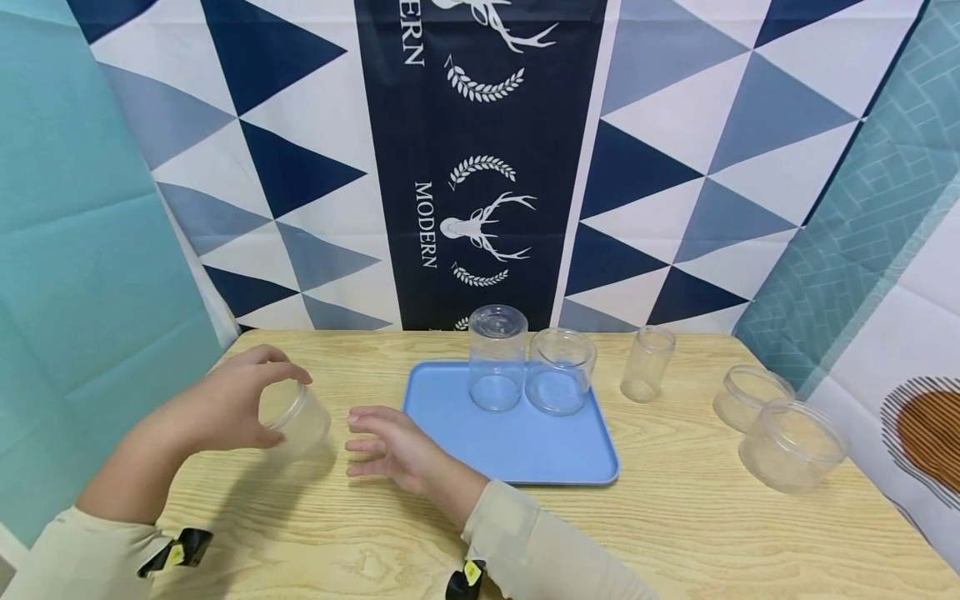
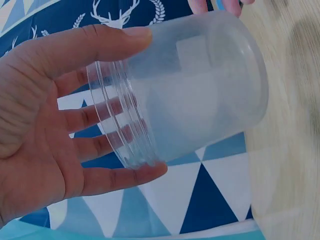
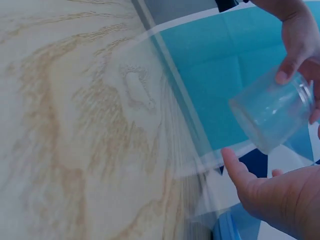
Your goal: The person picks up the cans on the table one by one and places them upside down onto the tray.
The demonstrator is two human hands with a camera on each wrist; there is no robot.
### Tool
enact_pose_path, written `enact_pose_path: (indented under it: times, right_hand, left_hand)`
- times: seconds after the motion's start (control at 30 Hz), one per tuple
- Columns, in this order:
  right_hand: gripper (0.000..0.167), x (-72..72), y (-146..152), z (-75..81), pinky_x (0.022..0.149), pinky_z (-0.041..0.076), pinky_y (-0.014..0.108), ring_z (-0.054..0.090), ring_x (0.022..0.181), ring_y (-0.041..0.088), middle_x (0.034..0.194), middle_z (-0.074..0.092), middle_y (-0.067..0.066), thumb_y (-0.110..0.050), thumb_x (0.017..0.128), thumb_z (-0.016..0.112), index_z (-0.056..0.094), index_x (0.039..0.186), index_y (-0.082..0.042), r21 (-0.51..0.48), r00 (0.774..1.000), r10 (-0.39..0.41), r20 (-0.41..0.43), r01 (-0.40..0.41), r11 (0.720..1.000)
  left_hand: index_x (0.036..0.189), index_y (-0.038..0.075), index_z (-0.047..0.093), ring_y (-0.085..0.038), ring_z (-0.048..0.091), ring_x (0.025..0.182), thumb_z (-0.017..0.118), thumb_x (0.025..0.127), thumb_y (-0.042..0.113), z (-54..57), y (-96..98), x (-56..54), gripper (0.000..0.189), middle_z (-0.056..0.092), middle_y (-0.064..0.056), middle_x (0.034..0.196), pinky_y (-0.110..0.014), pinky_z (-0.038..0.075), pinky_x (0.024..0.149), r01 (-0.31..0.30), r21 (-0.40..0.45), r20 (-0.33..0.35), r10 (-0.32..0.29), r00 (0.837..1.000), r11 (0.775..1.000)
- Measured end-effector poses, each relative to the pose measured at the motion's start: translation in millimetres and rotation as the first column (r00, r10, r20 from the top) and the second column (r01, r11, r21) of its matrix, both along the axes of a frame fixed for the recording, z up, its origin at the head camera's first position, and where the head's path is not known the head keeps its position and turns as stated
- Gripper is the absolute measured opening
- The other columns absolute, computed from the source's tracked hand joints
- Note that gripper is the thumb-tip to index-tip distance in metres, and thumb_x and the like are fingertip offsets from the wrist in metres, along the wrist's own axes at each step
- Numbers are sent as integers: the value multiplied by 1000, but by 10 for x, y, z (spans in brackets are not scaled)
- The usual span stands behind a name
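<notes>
My left hand [image 1: 228, 406] grips a clear plastic jar [image 1: 306, 429] around its ridged end, thumb on one side and fingers on the other. The jar [image 2: 205, 85] is tilted above the wooden table, and its smooth closed end faces the right hand. A short gap away, my right hand [image 1: 397, 450] reaches toward that jar with its fingers extended, holding nothing. In the right wrist view the right thumb [image 3: 237, 170] points up near the jar's lower end.
A blue tray [image 1: 480, 450] bears a tall clear jar [image 1: 498, 358] and a shorter, wider one [image 1: 560, 371] at its back. A narrow clear jar [image 1: 648, 364] stands right of it. Two low wide jars [image 1: 752, 397] [image 1: 791, 446] sit at the table's right. Patterned cloth hangs behind.
</notes>
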State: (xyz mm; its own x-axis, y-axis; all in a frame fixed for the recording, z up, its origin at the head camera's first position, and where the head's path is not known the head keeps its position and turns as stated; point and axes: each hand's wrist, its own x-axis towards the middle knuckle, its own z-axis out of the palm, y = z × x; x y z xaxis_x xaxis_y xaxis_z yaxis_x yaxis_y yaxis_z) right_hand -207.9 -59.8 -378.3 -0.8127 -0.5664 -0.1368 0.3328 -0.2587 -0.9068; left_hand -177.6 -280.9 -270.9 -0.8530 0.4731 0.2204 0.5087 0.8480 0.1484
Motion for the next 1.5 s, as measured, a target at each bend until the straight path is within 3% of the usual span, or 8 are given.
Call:
enact_pose_path:
  times: [0.27, 0.5, 0.87, 1.1, 1.5]
  right_hand:
    - [52, -9, 11, -44, 92, 48, 57, 48, 123, 43, 141, 40, 25, -19, 93, 58, 45, 138, 3, -127, 1000, -13, 24, 16, 992]
    - [57, -4, 24, -54, 95, 45, 58, 52, 121, 39, 138, 45, 20, -19, 95, 52, 35, 144, 4, -271, 1000, -3, -12, 0, 963]
    - [58, 3, 75, -29, 96, 43, 61, 52, 121, 30, 143, 43, 12, -23, 92, 49, 36, 147, -9, -391, 999, -35, -35, 19, 920]
    - [63, 7, 152, -13, 94, 47, 57, 55, 115, 25, 140, 45, 7, -25, 91, 51, 31, 150, -18, -443, 998, -4, -66, -26, 896]
    - [55, -1, 322, -2, 92, 50, 51, 53, 117, 24, 133, 49, 4, -20, 91, 52, 37, 143, -18, -480, 994, 16, -109, -66, 875]
  left_hand:
    - [116, 14, 67, -34, 56, 104, 92, 58, 12, 77, 120, 66, 63, 57, -11, 115, -51, 51, 81, 56, 36, -67, -53, 996, 998]
    - [115, 14, 66, -31, 55, 104, 92, 56, 10, 106, 214, 97, 64, 57, -8, 114, -50, 53, 80, 120, 72, -143, -108, 984, 990]
    - [115, 10, 65, -34, 55, 106, 90, 55, 8, 101, 349, 123, 65, 56, -12, 119, -53, 53, 79, 227, 113, -285, -187, 940, 967]
    - [117, 11, 64, -34, 54, 109, 91, 55, 9, 99, 472, 142, 68, 55, -13, 122, -54, 52, 82, 268, 128, -313, -218, 924, 955]
    - [119, 12, 63, -29, 53, 112, 92, 54, 11, 58, 637, 157, 72, 53, -11, 124, -47, 53, 85, 350, 127, -361, -286, 888, 928]
